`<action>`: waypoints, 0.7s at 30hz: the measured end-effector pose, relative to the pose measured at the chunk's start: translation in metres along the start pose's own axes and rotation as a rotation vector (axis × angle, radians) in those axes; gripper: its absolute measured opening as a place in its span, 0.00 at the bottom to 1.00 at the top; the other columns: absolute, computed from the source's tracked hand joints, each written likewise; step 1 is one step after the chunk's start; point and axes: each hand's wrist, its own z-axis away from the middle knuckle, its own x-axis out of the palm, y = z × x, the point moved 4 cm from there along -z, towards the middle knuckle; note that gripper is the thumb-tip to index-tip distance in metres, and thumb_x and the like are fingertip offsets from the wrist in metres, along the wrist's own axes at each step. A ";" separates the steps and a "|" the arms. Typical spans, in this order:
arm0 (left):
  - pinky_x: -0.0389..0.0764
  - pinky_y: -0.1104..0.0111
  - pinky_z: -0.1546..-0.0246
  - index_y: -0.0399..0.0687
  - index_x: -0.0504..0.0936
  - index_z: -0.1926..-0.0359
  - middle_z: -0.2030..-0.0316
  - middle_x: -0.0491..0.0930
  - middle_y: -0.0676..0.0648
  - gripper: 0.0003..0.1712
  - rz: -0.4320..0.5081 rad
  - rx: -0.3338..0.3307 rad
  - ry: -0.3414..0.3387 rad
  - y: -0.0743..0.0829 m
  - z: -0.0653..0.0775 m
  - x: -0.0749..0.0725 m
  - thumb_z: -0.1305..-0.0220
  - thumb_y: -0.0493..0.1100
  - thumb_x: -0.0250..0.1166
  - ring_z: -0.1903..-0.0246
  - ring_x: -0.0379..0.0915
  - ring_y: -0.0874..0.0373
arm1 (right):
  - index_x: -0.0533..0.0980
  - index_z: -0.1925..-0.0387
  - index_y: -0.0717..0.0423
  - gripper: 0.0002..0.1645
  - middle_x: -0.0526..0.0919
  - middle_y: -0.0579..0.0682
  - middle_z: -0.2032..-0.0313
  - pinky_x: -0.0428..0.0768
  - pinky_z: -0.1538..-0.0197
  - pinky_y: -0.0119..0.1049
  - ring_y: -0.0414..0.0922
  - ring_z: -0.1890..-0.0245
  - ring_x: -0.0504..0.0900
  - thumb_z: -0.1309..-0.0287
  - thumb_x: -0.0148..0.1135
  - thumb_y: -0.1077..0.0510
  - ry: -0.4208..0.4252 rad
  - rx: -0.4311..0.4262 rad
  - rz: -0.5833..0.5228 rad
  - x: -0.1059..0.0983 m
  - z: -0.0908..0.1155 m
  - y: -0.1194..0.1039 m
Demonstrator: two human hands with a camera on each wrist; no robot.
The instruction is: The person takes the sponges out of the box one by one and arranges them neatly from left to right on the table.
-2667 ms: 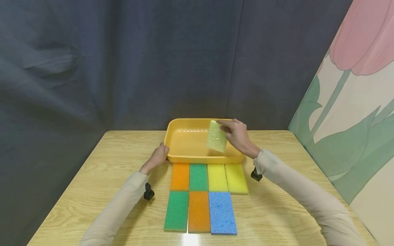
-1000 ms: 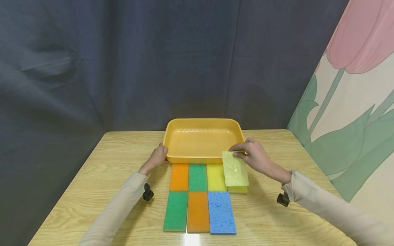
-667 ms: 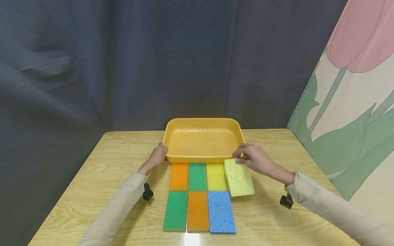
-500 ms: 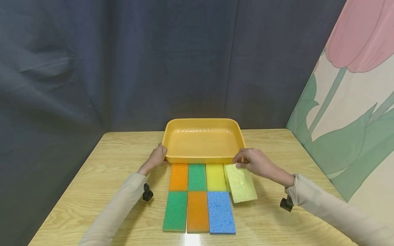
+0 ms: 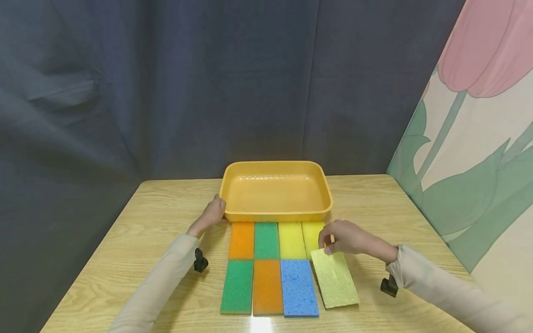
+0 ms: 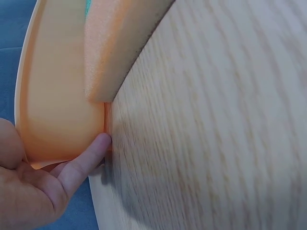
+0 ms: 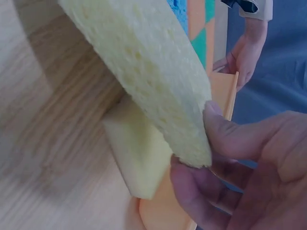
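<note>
My right hand pinches the far end of a pale yellow sponge, thumb on one face and fingers on the other. That sponge slants just right of the blue sponge; the right wrist view shows its pitted surface tilted up off the table. At the yellow plastic tray, my left hand holds the left front corner. In the left wrist view, one finger lies along the tray's underside edge. The tray has nothing in it.
Against the tray's front lies a row of orange, green and two yellow sponges. Nearer me are a green sponge, an orange sponge and the blue one. A dark curtain hangs behind the table.
My right hand has carried the pale yellow sponge from above the tray, over the right-hand yellow sponge, toward me to beside the blue one. My left hand has stayed at the tray.
</note>
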 end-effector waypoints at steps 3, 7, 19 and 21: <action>0.88 0.55 0.66 0.23 0.54 0.39 0.56 0.71 0.25 0.23 0.013 -0.111 -0.002 0.015 0.007 -0.002 0.20 0.42 0.36 0.59 0.78 0.36 | 0.83 0.69 0.45 0.09 0.77 0.34 0.74 0.75 0.69 0.31 0.33 0.74 0.72 0.48 0.74 0.63 -0.060 0.018 -0.010 0.007 0.001 0.001; 0.87 0.56 0.63 0.21 0.51 0.35 0.51 0.69 0.22 0.24 0.033 -0.114 -0.011 0.036 0.022 -0.005 0.21 0.38 0.33 0.54 0.76 0.33 | 0.82 0.70 0.45 0.09 0.77 0.34 0.74 0.74 0.68 0.31 0.33 0.73 0.71 0.48 0.74 0.62 -0.105 0.040 -0.036 0.014 0.002 0.001; 0.88 0.58 0.65 0.23 0.50 0.33 0.54 0.72 0.25 0.24 -0.009 -0.122 0.005 0.039 0.025 -0.005 0.21 0.38 0.34 0.58 0.78 0.38 | 0.77 0.72 0.47 0.11 0.74 0.36 0.74 0.71 0.69 0.31 0.34 0.74 0.69 0.43 0.69 0.65 -0.138 0.079 -0.068 0.031 0.004 0.003; 0.88 0.58 0.65 0.23 0.51 0.34 0.54 0.72 0.25 0.24 -0.017 -0.119 0.010 0.040 0.025 -0.005 0.21 0.38 0.34 0.59 0.78 0.38 | 0.75 0.72 0.48 0.11 0.73 0.36 0.74 0.70 0.69 0.32 0.35 0.74 0.68 0.42 0.69 0.64 -0.140 0.112 -0.072 0.033 0.004 0.005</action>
